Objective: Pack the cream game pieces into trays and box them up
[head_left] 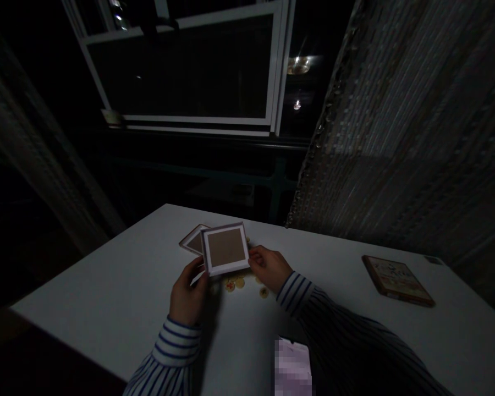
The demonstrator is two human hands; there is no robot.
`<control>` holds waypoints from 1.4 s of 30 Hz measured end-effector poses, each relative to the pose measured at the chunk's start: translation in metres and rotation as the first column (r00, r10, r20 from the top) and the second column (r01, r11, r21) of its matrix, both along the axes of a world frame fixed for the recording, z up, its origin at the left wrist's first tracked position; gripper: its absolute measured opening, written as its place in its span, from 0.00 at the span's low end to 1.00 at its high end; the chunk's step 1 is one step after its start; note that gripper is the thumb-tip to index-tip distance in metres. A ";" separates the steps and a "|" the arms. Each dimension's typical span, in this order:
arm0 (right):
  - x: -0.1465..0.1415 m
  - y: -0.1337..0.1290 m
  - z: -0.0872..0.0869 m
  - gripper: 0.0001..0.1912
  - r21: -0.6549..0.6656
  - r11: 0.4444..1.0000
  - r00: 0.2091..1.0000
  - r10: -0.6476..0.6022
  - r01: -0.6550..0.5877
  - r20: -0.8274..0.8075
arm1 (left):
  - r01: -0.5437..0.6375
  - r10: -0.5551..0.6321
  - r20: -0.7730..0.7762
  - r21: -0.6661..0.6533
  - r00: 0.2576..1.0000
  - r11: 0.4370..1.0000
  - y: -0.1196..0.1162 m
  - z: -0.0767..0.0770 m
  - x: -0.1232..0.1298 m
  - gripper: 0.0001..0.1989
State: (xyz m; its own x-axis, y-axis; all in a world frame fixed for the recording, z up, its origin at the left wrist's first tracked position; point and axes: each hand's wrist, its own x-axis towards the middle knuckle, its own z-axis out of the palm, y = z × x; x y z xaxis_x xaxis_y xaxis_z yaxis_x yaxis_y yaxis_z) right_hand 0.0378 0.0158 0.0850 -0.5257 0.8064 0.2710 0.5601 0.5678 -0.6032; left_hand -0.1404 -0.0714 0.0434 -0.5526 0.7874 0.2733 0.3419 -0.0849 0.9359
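Between my two hands a shallow box half (226, 247) is held up, tilted so its inside faces me. It has pale walls and a brown panel framed in white. My left hand (188, 294) grips its lower left corner, thumb in front. At the right edge my right hand (271, 268) pinches it, fingers closed. Behind it on the table lies a similar box half (193, 241), partly covered. Several round wooden game pieces (240, 282) with marks lie on the table below and behind the held box; some are hidden.
A closed flat box (398, 280) with a printed lid lies on the white table (148, 286) at the right. A phone (292, 366), its screen blurred, lies near the front edge. Beyond the table are a window (190, 71) and a bead curtain (375, 126). The room is dark.
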 end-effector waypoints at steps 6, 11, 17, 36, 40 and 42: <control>0.017 0.001 0.000 0.10 -0.015 0.999 0.999 -0.034 0.034 -0.041 | 0.035 -0.034 0.052 -0.023 0.998 0.999 0.003 0.003 0.016 0.22; 0.031 0.003 -0.002 0.10 -0.008 0.999 0.996 -0.044 0.044 -0.071 | 0.090 -0.090 0.031 -0.009 0.995 0.996 0.006 0.007 0.027 0.22; 0.048 0.002 -0.004 0.12 -0.028 0.996 0.991 -0.083 0.080 -0.103 | 0.106 -0.104 0.044 -0.041 0.994 0.994 0.011 0.007 0.041 0.22; 0.097 0.001 -0.020 0.14 -0.094 0.981 0.976 -0.182 0.172 -0.120 | 0.211 -0.215 -0.114 -0.048 0.970 0.976 0.025 -0.002 0.078 0.21; 0.108 -0.001 -0.023 0.15 -0.090 0.978 0.974 -0.199 0.190 -0.108 | 0.245 -0.249 -0.090 -0.046 0.964 0.968 0.029 -0.004 0.087 0.20; 0.113 -0.002 -0.025 0.15 -0.088 0.975 0.971 -0.214 0.205 -0.107 | 0.263 -0.266 -0.089 -0.042 0.960 0.964 0.030 -0.006 0.091 0.21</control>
